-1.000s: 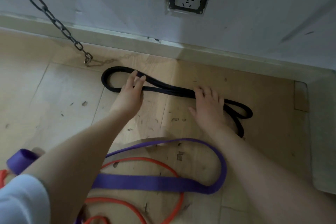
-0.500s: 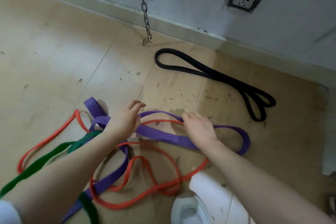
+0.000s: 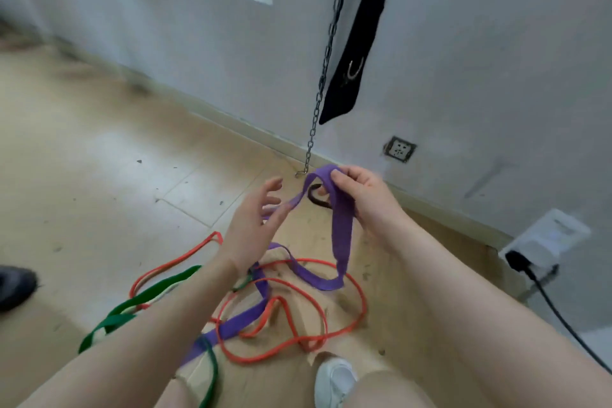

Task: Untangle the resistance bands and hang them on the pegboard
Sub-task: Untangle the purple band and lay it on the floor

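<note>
R hand (image 3: 361, 199) had its thumb and fingers curled round the top fold of the purple band (image 3: 341, 228), pinching it up off the floor, approx level w/ the wall's base in the view. L hand (image 3: 255, 219) was beside it, fingers spread and mostly straight, tips touching the thinner purple strand that ran down-left from the fold; no closed grip there as far as could be seen.

Key relation: from the R hand's pinch the band hung nearly straight down, long axis vertical, then curled along the floor and ran down-left under the L forearm into the tangle. So the snag lay below and left of the fingers, nearer the L hand; judged that the L hand would be the one to feed the band free while R kept the top.

Tangle: orange band (image 3: 331, 334) looped over and round the purple one; green band (image 3: 132, 305) trailed off left, crossing purple near the bottom edge. A black band (image 3: 314, 197) lay behind the hands, mostly hidden.

Surface: tan tiled floor (image 3: 99, 175), scuffed. Room: pale wall, chain (image 3: 326, 66) and black strap (image 3: 357, 43) hanging, socket (image 3: 399, 149), plug block and cable at right. No pegboard in view.
</note>
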The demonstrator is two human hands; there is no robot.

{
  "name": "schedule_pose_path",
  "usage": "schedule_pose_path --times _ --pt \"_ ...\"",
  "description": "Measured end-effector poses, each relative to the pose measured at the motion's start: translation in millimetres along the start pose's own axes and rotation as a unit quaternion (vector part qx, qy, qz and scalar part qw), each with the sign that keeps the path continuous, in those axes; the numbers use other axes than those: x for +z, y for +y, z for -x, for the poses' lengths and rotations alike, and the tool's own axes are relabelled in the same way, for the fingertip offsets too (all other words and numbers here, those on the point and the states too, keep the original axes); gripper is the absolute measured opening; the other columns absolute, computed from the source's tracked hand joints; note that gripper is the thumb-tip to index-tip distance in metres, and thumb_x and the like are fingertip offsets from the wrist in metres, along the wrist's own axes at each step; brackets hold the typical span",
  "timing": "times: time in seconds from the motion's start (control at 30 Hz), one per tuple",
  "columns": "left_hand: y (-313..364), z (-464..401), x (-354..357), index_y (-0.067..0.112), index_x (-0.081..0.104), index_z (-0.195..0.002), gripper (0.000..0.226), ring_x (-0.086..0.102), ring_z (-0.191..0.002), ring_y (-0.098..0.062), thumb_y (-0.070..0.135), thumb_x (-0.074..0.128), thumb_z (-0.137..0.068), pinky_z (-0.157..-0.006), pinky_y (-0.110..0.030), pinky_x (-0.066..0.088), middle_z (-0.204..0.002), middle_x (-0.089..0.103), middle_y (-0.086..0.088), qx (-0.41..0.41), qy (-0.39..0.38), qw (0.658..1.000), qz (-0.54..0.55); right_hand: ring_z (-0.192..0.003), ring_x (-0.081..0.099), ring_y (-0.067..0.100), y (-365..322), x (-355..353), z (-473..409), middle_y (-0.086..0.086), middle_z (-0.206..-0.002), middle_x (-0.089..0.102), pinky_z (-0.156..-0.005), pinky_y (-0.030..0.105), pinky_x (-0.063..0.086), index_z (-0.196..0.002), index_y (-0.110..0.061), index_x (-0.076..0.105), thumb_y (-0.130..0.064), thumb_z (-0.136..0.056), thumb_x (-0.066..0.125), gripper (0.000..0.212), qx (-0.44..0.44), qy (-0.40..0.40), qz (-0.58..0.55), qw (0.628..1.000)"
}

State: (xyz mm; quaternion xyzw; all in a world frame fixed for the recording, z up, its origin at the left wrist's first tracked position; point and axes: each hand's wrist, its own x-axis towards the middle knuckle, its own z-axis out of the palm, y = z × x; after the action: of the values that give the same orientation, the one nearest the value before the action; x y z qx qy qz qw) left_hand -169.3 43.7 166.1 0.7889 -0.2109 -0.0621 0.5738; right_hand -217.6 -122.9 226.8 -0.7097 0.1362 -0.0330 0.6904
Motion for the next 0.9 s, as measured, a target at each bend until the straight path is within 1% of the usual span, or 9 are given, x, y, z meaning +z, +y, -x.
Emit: schedule_pose_path --times 0.13,0.3,0.43,0.5,0.57,0.67,0.77,0.83,0.9 --pt "62.2 40.1 -26.7 0.034 0.052 -0.105 0.023 0.062 -0.088 -0.001 0.015 0.051 -0.092 -0.076 -0.017 0.05 -0.104 0.063 0.008 0.044 0.04 0.996 0.068 -0.067 0.06 0.011 -51.0 35.0 33.1 -0.001 -0.074 0.069 -0.066 0.025 0.047 -0.088 -0.017 0.066 0.0 -0.092 0.045 0.027 -0.043 -0.044 0.008 0.998" --pt "102.3 80.9 -47.0 0.042 0.052 -0.086 0.026 0.064 -0.079 -0.011 0.017 0.06 -0.087 -0.072 -0.022 0.049 -0.085 0.066 0.012 0.054 0.104 0.992 0.049 -0.087 0.064 0.02 -75.5 66.7 76.5 0.014 -0.098 0.069 -0.085 0.031 0.051 -0.109 -0.002 0.065 0.0 -0.09 0.051 0.024 -0.084 -0.094 0.062 0.99" --pt "122.2 104.7 -61.0 0.029 0.062 -0.087 0.013 0.059 -0.073 -0.005 0.016 0.064 -0.084 -0.069 -0.015 0.044 -0.078 0.066 0.011 0.07 0.162 0.984 -0.002 -0.08 0.063 0.015 -88.1 74.4 100.8 0.008 -0.092 0.065 -0.075 0.022 0.055 -0.11 -0.005 0.062 0.006 -0.087 0.053 0.027 -0.104 -0.139 0.031 0.984" --pt "135.0 110.4 -70.9 0.019 0.066 -0.093 0.009 0.056 -0.077 -0.006 0.018 0.064 -0.084 -0.069 -0.006 0.038 -0.083 0.062 0.008 0.084 0.224 0.97 -0.048 -0.073 0.061 0.011 -95.5 74.4 110.0 0.005 -0.086 0.06 -0.066 0.019 0.053 -0.103 -0.011 0.062 0.002 -0.086 0.058 0.021 -0.118 -0.11 0.028 0.987" --pt "146.1 108.7 -82.7 0.011 0.067 -0.096 0.013 0.049 -0.092 -0.011 0.018 0.064 -0.085 -0.072 -0.005 0.034 -0.095 0.052 0.006 0.097 0.279 0.95 -0.102 -0.074 0.057 0.01 -96.7 73.6 114.6 0.001 -0.082 0.058 -0.067 0.023 0.049 -0.099 -0.011 0.061 -0.006 -0.085 0.063 0.015 -0.133 -0.055 0.043 0.989" --pt "159.7 104.2 -96.2 0.008 0.066 -0.096 0.013 0.046 -0.095 -0.01 0.014 0.062 -0.086 -0.075 -0.004 0.035 -0.103 0.046 0.003 0.123 0.248 0.949 -0.151 -0.096 0.055 0.01 -88.6 73.6 118.0 -0.006 -0.103 0.06 -0.085 0.028 0.046 -0.107 -0.02 0.057 -0.018 -0.083 0.067 0.026 -0.148 -0.041 0.069 0.986" --pt "169.2 106.1 -100.4 0.009 0.064 -0.096 0.01 0.057 -0.081 -0.008 0.013 0.058 -0.088 -0.069 -0.003 0.043 -0.096 0.057 0.004 0.134 0.169 0.969 -0.117 -0.122 0.045 0.005 -78.9 75.2 121.4 -0.012 -0.131 0.049 -0.101 0.025 0.038 -0.124 -0.036 0.042 -0.019 -0.08 0.071 0.055 -0.178 -0.109 0.112 0.971" --pt "173.2 107.5 -100.5 0.015 0.063 -0.089 0.004 0.062 -0.079 -0.014 0.016 0.06 -0.087 -0.074 -0.018 0.051 -0.085 0.063 0.005 0.118 0.159 0.976 -0.089 -0.125 0.042 0.0 -73.1 78.8 123.5 -0.013 -0.132 0.048 -0.103 0.021 0.033 -0.123 -0.043 0.038 -0.012 -0.078 0.073 0.065 -0.193 -0.143 0.117 0.964" --pt "175.9 108.3 -99.9 0.023 0.058 -0.079 0.009 0.063 -0.076 -0.016 0.021 0.061 -0.086 -0.076 -0.033 0.055 -0.077 0.062 0.009 0.107 0.166 0.978 -0.063 -0.12 0.048 0.002 -66.7 83.5 125.3 -0.011 -0.126 0.053 -0.101 0.023 0.038 -0.12 -0.043 0.039 -0.008 -0.079 0.071 0.063 -0.192 -0.13 0.101 0.967"
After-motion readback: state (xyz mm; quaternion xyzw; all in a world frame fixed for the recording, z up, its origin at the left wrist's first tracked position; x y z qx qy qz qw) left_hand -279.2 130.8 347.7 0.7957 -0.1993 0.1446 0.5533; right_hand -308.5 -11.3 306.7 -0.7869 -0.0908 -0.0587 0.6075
